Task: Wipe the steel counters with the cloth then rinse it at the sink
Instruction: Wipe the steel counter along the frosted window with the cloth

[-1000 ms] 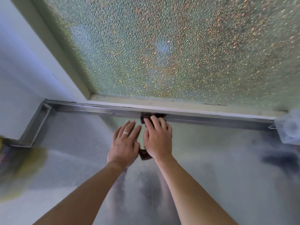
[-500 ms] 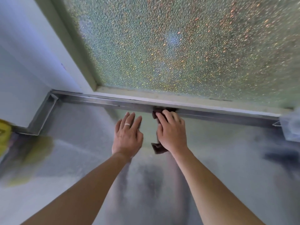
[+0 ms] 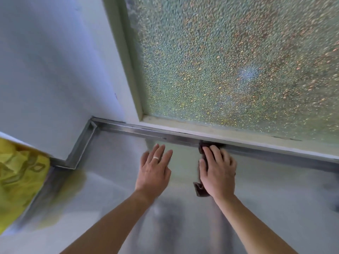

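A dark brown cloth (image 3: 200, 189) lies on the steel counter (image 3: 110, 162), mostly hidden under my right hand (image 3: 217, 173). That hand presses flat on the cloth, and its far end touches the raised steel back edge (image 3: 165, 136) under the window. My left hand (image 3: 155, 171), with a ring on one finger, rests flat on the bare counter to the left of the cloth, fingers apart and holding nothing. No sink is in view.
A textured glass window (image 3: 229, 70) in a pale frame rises behind the counter. A white wall (image 3: 55, 70) stands at the left, where the steel edge steps around a corner. A yellow bag (image 3: 16, 171) sits at the far left.
My right hand has slid the cloth to the right along the back edge, away from my left hand. The view has swung right, so the yellow bag shows more.
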`<control>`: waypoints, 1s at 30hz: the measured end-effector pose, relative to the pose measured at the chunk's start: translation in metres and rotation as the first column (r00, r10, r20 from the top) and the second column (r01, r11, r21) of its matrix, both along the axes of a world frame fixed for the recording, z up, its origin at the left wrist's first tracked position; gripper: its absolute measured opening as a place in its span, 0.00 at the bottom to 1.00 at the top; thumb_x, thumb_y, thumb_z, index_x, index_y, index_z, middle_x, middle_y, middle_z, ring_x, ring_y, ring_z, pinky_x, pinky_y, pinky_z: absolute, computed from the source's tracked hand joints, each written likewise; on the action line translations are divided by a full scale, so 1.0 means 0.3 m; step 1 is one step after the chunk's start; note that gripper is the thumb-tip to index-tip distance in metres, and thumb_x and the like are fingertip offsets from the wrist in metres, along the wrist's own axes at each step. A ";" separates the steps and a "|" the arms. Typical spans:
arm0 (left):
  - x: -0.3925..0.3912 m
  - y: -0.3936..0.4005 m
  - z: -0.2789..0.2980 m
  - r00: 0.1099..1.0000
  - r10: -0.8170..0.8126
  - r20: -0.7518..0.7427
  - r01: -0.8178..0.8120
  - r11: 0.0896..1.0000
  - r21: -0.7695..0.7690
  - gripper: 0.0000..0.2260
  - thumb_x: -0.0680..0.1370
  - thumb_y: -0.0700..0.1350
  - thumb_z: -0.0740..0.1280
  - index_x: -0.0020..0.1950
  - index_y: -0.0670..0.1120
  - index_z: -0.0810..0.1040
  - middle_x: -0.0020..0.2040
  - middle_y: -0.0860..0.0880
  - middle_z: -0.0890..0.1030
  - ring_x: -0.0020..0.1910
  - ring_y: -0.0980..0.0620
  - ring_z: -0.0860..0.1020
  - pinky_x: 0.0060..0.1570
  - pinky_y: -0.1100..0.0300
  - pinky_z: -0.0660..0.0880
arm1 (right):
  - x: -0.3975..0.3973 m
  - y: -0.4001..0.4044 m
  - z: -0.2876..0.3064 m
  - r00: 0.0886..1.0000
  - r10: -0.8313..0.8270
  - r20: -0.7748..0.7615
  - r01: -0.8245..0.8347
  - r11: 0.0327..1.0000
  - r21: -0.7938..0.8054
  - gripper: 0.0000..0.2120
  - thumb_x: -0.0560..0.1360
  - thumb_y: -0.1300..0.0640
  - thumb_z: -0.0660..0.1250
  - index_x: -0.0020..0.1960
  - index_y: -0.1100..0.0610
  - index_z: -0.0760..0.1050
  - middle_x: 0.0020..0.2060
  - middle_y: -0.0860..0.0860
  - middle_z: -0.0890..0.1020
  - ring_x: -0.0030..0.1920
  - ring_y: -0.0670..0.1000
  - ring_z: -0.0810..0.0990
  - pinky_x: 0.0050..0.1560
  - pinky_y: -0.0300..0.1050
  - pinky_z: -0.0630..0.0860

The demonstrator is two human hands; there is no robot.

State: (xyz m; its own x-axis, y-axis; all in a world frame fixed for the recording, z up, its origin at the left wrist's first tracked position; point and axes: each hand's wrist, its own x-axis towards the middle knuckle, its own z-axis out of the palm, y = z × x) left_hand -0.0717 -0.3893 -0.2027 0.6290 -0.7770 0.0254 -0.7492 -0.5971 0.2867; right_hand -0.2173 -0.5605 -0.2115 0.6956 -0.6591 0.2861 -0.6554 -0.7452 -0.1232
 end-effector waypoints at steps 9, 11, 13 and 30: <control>0.191 0.190 0.007 0.983 0.171 0.074 -0.170 0.985 -0.022 0.24 0.74 0.41 0.66 0.71 0.49 0.73 0.72 0.46 0.73 0.76 0.44 0.66 0.72 0.48 0.61 | 0.300 0.212 0.014 0.998 0.063 -0.012 -0.062 0.996 0.064 0.14 0.82 0.50 0.58 0.65 0.49 0.75 0.63 0.46 0.77 0.64 0.56 0.74 0.63 0.55 0.68; 0.195 0.185 0.004 0.979 0.196 0.055 -0.193 0.979 -0.064 0.24 0.74 0.40 0.66 0.70 0.49 0.73 0.71 0.46 0.73 0.76 0.45 0.66 0.72 0.48 0.60 | 0.325 0.228 0.014 0.996 0.083 -0.012 -0.082 0.995 0.064 0.15 0.82 0.50 0.58 0.66 0.48 0.75 0.64 0.46 0.76 0.64 0.56 0.74 0.63 0.55 0.68; 0.200 0.173 0.004 0.976 0.213 0.033 -0.210 0.975 -0.077 0.23 0.74 0.40 0.66 0.69 0.49 0.73 0.71 0.47 0.73 0.75 0.46 0.65 0.73 0.48 0.61 | 0.371 0.257 0.014 0.994 0.105 0.001 -0.105 0.991 0.077 0.16 0.82 0.50 0.58 0.67 0.47 0.74 0.65 0.47 0.76 0.64 0.56 0.74 0.63 0.56 0.69; 0.189 0.178 0.020 0.975 0.224 0.010 -0.223 0.974 -0.041 0.22 0.75 0.43 0.63 0.70 0.50 0.72 0.72 0.48 0.72 0.76 0.47 0.63 0.74 0.49 0.59 | 0.397 0.290 0.030 0.990 0.131 -0.041 -0.127 0.988 0.090 0.16 0.81 0.49 0.57 0.66 0.49 0.74 0.60 0.51 0.75 0.58 0.57 0.75 0.59 0.55 0.69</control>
